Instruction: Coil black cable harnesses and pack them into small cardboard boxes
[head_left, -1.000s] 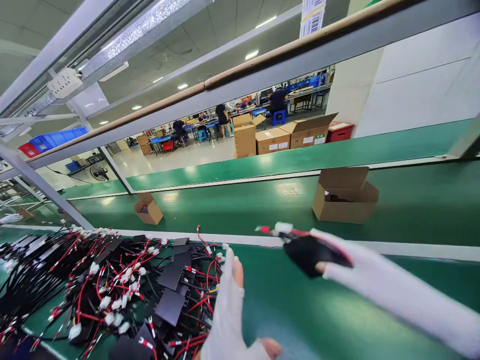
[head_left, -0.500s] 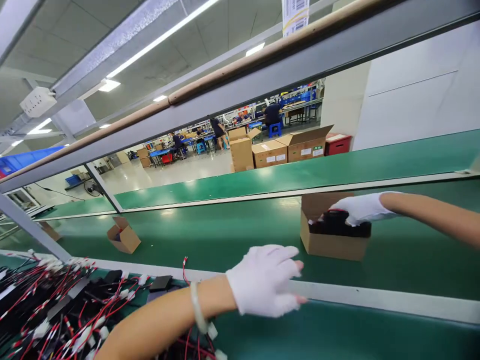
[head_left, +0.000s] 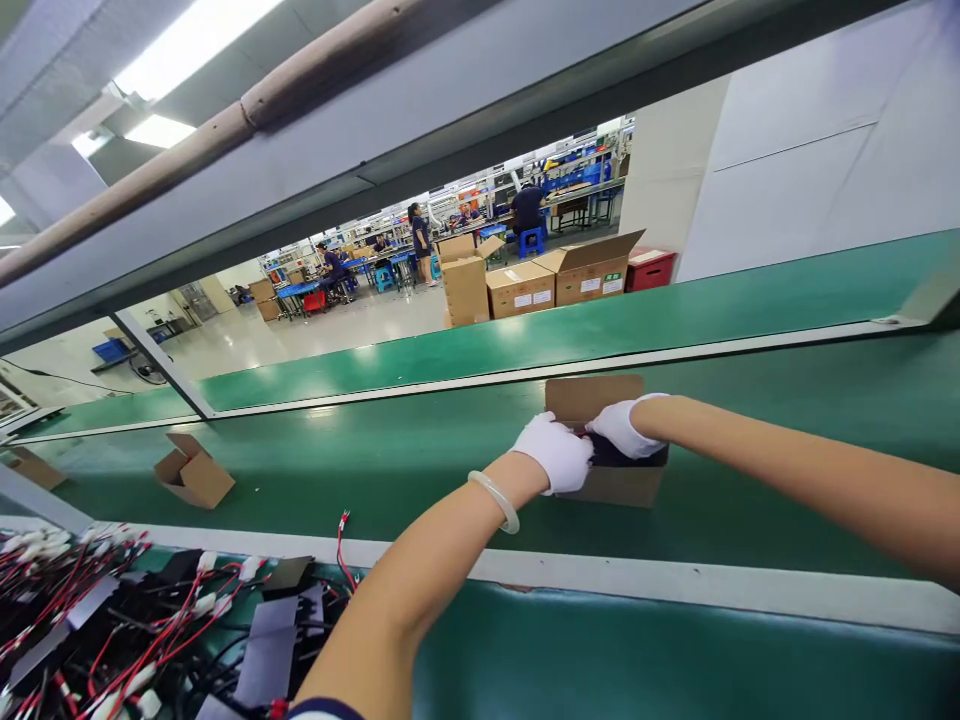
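On the green conveyor belt (head_left: 420,450) beyond the near metal rail, a small open cardboard box (head_left: 611,470) sits with both gloved hands at it. The left hand (head_left: 555,452) rests on the box's near-left corner, fingers curled over the edge in what looks like a loose grip on the cardboard; the right hand (head_left: 619,425) reaches in from the right, over the open top, its fingers bent down onto a black part (head_left: 607,455) lying inside. Whether the right hand actually pinches that part or only presses on it cannot be told, since the glove covers the contact. The box lies straight ahead of both arms, far out across the belt, so both are stretched nearly full; the two hands are about equally near, almost touching each other above the opening. The box's long side runs along the belt, left to right, and its back flap stands upright behind the hands. It is plain brown, shallow, with the dark part filling much of the inside. A second open box (head_left: 193,472) lies well apart to the left on the same belt, and a heap of red and black wired parts (head_left: 135,630) lies on the desk at lower left.
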